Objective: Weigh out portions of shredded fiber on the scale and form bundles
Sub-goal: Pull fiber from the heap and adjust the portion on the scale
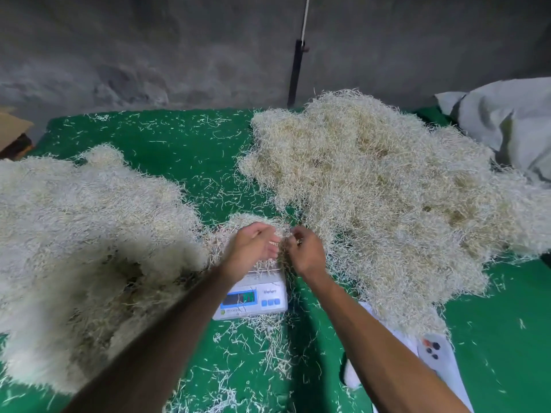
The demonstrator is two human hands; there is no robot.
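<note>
- Shredded fiber portion [238, 226] sits heaped on the scale [253, 293], at the near centre of the desk [190, 162], spilling over the platform edges.
- Left hand [253, 244] lies over the portion; its fingers [269, 247] are loosely curled down into the strands, though whether they actually grip any cannot be told.
- Right hand [305, 248] is just beside the left, at the right edge of the portion; its fingers [293, 235] are curled together and pinch a few strands.
- Both forearms reach in from the near edge, crossing above the scale's front panel.
- Scale display [240, 298] is lit green; the digits are too blurred to read. Loose strands lie across the panel.
- Large fiber pile [387, 204] covers the right side of the desk, touching the portion's right edge.
- Second fiber pile [83, 234] covers the left side, close against the scale.
- Green desk cover is scattered with stray strands, thickest just near of the scale.
- Phone [436, 354] lies at near right beside the right forearm.
- Grey sack [507, 120] rests at far right.
</note>
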